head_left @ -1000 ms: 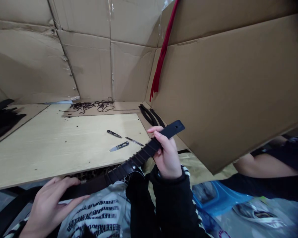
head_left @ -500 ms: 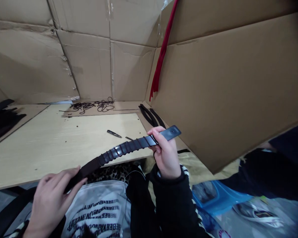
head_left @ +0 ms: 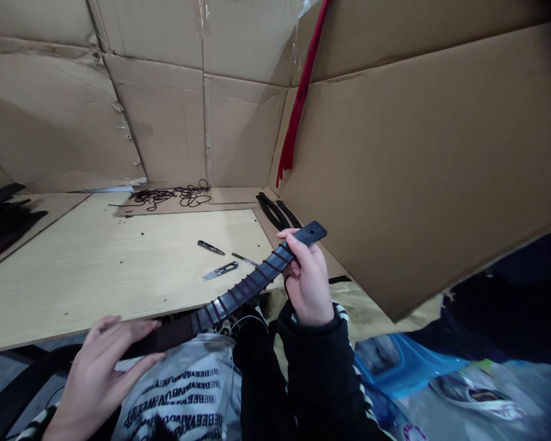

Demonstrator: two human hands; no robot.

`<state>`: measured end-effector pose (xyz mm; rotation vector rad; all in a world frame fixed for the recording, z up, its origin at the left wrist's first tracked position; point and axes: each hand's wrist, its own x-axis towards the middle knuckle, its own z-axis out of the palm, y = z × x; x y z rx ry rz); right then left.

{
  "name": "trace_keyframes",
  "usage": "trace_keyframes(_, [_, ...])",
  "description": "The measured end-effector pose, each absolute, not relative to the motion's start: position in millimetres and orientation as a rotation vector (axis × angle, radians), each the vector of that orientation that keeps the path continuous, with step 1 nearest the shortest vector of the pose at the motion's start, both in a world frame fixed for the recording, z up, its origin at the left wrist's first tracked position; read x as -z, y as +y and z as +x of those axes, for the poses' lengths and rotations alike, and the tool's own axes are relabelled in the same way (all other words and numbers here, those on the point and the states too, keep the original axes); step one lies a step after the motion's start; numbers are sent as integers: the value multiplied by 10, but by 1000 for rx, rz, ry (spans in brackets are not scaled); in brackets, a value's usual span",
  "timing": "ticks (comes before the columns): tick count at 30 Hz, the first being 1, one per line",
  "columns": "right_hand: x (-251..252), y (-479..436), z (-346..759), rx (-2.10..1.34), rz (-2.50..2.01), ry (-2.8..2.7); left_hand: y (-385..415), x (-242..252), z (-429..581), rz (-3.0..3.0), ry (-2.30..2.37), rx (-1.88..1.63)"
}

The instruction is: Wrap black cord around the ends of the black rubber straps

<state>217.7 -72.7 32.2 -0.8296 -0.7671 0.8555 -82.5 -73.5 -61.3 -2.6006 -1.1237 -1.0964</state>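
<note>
A long dark flat strap (head_left: 245, 289), wound with spaced turns of dark cord, slants across in front of me. Its shiny end with a small hole sticks out past my right hand (head_left: 308, 278), which pinches it between thumb and fingers. Lower down, my left hand (head_left: 108, 361) is closed around the plain matte dark part of the same strap. On the board just beyond the strap lie two pairs of thread snips (head_left: 220, 270) and a thin metal tool (head_left: 245, 259), whose near end reaches the strap.
Tangled dark cord (head_left: 169, 196) lies at the board's back edge. Dark strips (head_left: 9, 220) are piled at left, and dark curved pieces (head_left: 275, 211) lie at the back right. Red strips (head_left: 298, 116) hang by a cardboard wall (head_left: 431, 153). Blue plastic (head_left: 417, 361) is at lower right.
The strap's middle has dropped and now curves the other way, uncovering the second pair of snips. My left hand has moved slightly right; the holed end has shifted slightly left and up.
</note>
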Motion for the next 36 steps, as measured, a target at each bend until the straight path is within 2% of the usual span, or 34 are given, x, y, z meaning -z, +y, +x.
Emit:
trace_keyframes(3, [-314, -723, 2188, -922, -763, -786, -740, 549, -809, -2510, -1165, 1178])
trace_keyframes(6, [-324, -726, 2166, -868, -794, -778, -735, 604, -809, -2571, -1426, 1225])
trace_keyframes(9, [-342, -737, 2131, -799, -839, -737, -714, 698, -800, -2640, -1485, 1173])
trace_keyframes(15, [-335, -753, 2135, -845, -790, -836, -695, 643, -801, -2361, -1330, 906])
trace_keyframes(20, [-303, -731, 2182, -806, -772, -828, -737, 615, -872, -2843, -1304, 894])
trace_keyframes(22, [-304, -729, 2194, -781, -795, -803, -751, 628, -861, -2980, -1321, 963])
trace_keyframes(26, [-317, -725, 2211, -752, -803, -800, -762, 598, -789, -2867, -1387, 1253])
trace_keyframes(31, [-306, -702, 2222, -861, -792, -895, -787, 513, -753, -2828, -1469, 1483])
trace_keyframes(36, [-300, -712, 2179, -930, -758, -862, -804, 582, -658, -3103, -1641, 1436])
